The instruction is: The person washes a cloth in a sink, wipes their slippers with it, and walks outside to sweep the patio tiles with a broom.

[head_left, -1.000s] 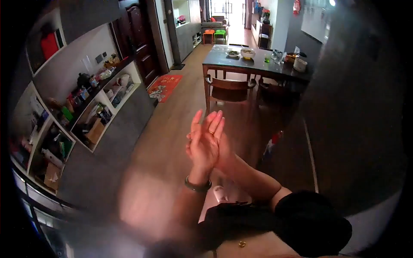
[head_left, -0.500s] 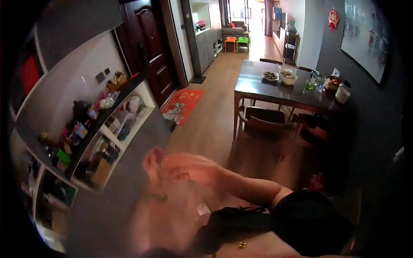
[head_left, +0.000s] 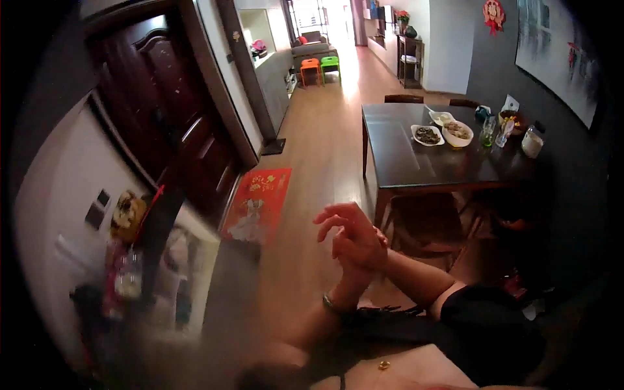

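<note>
My two hands are together in front of my body, low in the middle of the view. My left hand (head_left: pixel 357 268), with a bracelet (head_left: pixel 329 302) on its wrist, comes up from below and seems closed around the wrist side of my right hand. Some of its fingertips show at the far edge. My right hand (head_left: pixel 351 229) points to the left, its fingers loosely bent and apart, with nothing in them. Where the hands overlap, part of the left hand's grip is hidden.
To the right stands a dark dining table (head_left: pixel 416 170) bearing food dishes (head_left: pixel 428 136), glass bottles and a jar (head_left: pixel 532 143), with chairs around it. A cluttered shelf unit (head_left: pixel 207 270), a dark red door (head_left: pixel 170 104) and a red mat (head_left: pixel 265 195) line the left. Two stools (head_left: pixel 310 70) stand farther back.
The view has moved forward, bringing the door, mat and table closer. Both hands, blurred at the lower left before, are now farther right and higher, with the left against the right wrist.
</note>
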Demonstrator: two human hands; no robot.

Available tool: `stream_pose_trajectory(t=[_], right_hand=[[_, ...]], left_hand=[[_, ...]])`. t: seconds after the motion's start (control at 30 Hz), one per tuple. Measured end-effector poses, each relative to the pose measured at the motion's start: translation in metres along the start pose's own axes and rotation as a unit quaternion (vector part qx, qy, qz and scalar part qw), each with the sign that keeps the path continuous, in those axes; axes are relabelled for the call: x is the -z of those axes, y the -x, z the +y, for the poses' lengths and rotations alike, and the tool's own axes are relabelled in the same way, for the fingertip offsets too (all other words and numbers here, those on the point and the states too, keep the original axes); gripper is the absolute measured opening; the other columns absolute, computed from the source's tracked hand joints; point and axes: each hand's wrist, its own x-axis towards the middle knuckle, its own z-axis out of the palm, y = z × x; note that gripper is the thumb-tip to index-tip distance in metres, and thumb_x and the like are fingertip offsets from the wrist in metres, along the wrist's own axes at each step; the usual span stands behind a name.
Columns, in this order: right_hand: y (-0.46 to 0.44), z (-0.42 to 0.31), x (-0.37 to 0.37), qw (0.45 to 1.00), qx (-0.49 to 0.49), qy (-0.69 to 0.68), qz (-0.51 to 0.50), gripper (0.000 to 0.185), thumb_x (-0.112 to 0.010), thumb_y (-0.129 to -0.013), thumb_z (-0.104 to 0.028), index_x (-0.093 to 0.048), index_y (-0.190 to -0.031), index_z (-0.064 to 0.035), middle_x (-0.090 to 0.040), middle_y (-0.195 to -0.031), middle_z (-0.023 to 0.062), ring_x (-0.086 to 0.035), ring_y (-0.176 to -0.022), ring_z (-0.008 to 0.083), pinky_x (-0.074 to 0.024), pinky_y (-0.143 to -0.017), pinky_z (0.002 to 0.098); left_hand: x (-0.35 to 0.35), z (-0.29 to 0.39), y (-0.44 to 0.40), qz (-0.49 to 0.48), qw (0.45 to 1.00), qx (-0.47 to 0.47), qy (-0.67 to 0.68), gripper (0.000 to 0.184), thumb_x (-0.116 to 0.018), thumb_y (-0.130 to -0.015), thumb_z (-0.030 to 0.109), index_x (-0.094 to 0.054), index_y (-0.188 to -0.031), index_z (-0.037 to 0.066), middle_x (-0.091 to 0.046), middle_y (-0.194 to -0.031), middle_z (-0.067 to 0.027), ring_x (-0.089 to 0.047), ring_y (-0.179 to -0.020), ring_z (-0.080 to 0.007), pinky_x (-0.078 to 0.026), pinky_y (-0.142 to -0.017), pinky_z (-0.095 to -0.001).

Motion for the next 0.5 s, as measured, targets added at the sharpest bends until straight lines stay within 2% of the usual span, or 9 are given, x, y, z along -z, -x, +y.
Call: stream_pose_trajectory(t=[0.1,0.13,0.2,0.27,0.3,0.33,0.37,0.43,0.5], right_hand=[[-0.077,0.053,0.063,0.937,0.075,0.341,-0.023,0.045,-0.057,-0.074,-0.004,-0.042,-0.116,-0.0014,-0.049,-0.112,0.0122,-0.055,-0.091,0.0187,-0.0471,-0.069,0.0267],[-0.111,0.066,0.089,0.939,0.064,0.338,-0.021,0.045,-0.057,-0.074,-0.004,-0.042,-0.116,-0.0014,-0.049,-0.112,0.0122,-0.055,-0.091,0.0187,-0.0471,-0.069,0.0267],[-0.186,0.088,0.142,0.833,0.253,0.491,-0.025,0.048,-0.061,-0.077,-0.015,-0.041,-0.118,-0.0015,-0.047,-0.113,0.0148,-0.051,-0.100,0.0257,-0.0427,-0.084,0.0371],[-0.263,0.085,0.186,0.864,0.211,0.457,0.032,0.062,-0.065,-0.074,-0.027,-0.037,-0.121,0.0009,-0.043,-0.120,0.0164,-0.045,-0.109,0.0270,-0.0322,-0.096,0.0390],[-0.304,0.073,0.209,0.863,0.281,0.419,0.009,0.070,-0.068,-0.070,-0.030,-0.034,-0.123,0.0021,-0.042,-0.122,0.0172,-0.043,-0.112,0.0265,-0.0300,-0.097,0.0387],[-0.341,0.055,0.222,0.856,0.348,0.382,-0.014,0.078,-0.071,-0.067,-0.032,-0.032,-0.124,0.0034,-0.040,-0.124,0.0180,-0.040,-0.114,0.0261,-0.0278,-0.099,0.0385],[-0.363,0.033,0.203,0.912,0.332,0.240,0.023,0.083,-0.075,-0.063,-0.028,-0.031,-0.125,0.0037,-0.042,-0.122,0.0178,-0.041,-0.113,0.0259,-0.0299,-0.097,0.0385],[-0.414,0.019,0.220,0.882,0.405,0.239,0.021,0.082,-0.075,-0.063,-0.029,-0.031,-0.125,0.0036,-0.042,-0.121,0.0177,-0.042,-0.113,0.0260,-0.0302,-0.097,0.0385],[-0.467,0.024,0.257,0.841,0.460,0.284,0.025,0.082,-0.074,-0.063,-0.031,-0.032,-0.124,0.0034,-0.043,-0.120,0.0177,-0.042,-0.112,0.0262,-0.0304,-0.097,0.0385]], left_hand=[[0.085,-0.004,-0.069,-0.043,0.997,-0.020,0.065,0.046,-0.030,-0.088,0.040,-0.044,-0.117,0.007,-0.053,-0.101,-0.0109,-0.052,-0.093,-0.0170,-0.044,-0.072,-0.0291],[0.090,0.013,-0.100,0.035,0.998,0.024,0.035,0.047,-0.030,-0.089,0.039,-0.042,-0.119,0.005,-0.050,-0.108,-0.0110,-0.050,-0.099,-0.0171,-0.044,-0.076,-0.0297],[0.114,0.049,-0.154,0.133,0.989,0.072,0.003,0.048,-0.030,-0.090,0.038,-0.040,-0.121,0.004,-0.047,-0.114,-0.0110,-0.048,-0.104,-0.0172,-0.043,-0.079,-0.0302],[0.152,0.101,-0.220,0.146,0.963,0.034,-0.225,0.049,-0.031,-0.091,0.035,-0.032,-0.128,0.002,-0.041,-0.124,-0.0101,-0.042,-0.112,-0.0176,-0.038,-0.089,-0.0303],[0.177,0.145,-0.228,0.109,0.835,0.044,-0.537,0.050,-0.031,-0.093,0.032,-0.024,-0.132,0.002,-0.036,-0.131,-0.0088,-0.043,-0.111,-0.0173,-0.038,-0.088,-0.0282],[0.189,0.160,-0.271,0.070,0.858,-0.195,-0.471,0.033,-0.037,-0.089,0.022,-0.043,-0.112,-0.001,-0.044,-0.123,-0.0139,-0.048,-0.103,-0.0156,-0.042,-0.079,-0.0260],[0.182,0.192,-0.313,0.036,0.789,-0.307,-0.532,0.041,-0.042,-0.086,0.028,-0.040,-0.116,0.000,-0.041,-0.125,-0.0144,-0.045,-0.107,-0.0181,-0.039,-0.084,-0.0314],[0.156,0.249,-0.390,-0.077,0.635,-0.391,-0.662,0.060,-0.052,-0.081,0.040,-0.034,-0.124,0.003,-0.037,-0.130,-0.0156,-0.039,-0.116,-0.0231,-0.033,-0.093,-0.0420],[0.166,0.283,-0.456,-0.145,0.544,-0.450,-0.694,0.071,-0.058,-0.078,0.046,-0.031,-0.128,0.004,-0.034,-0.133,-0.0164,-0.035,-0.120,-0.0260,-0.029,-0.098,-0.0475]])
